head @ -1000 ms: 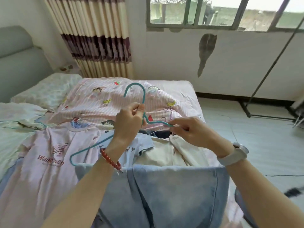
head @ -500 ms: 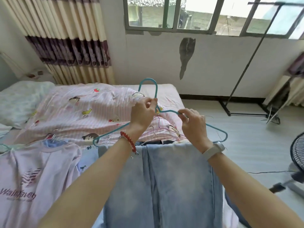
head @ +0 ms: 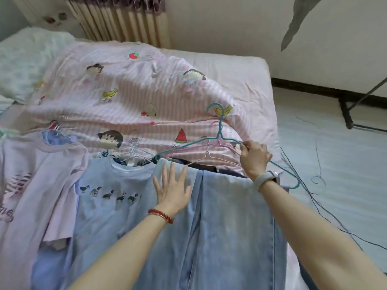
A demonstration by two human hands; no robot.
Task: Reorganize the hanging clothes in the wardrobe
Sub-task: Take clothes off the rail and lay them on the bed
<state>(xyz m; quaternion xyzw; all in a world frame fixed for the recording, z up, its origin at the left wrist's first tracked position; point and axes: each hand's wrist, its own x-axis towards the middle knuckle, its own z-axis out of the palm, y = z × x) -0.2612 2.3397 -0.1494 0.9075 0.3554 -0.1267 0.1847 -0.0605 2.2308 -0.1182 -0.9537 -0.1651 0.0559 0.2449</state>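
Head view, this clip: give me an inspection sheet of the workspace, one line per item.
Surface: bed under a pink striped cartoon quilt.
Job's things: teal hanger at the top of the light blue jeans; blue T-shirt and pink T-shirt lie on wire hangers.
Clutter: spare pale wire hangers on the quilt.
Hands: left hand flat on the jeans; right hand grips the teal hanger.
Cables: thin dark cords on the floor.
Surroundings: curtain, wall, metal stand.

Two T-shirts (head: 37,185) (head: 109,197), one pair of jeans (head: 219,227), one teal hanger (head: 219,130) — two hands (head: 172,191) (head: 254,158).
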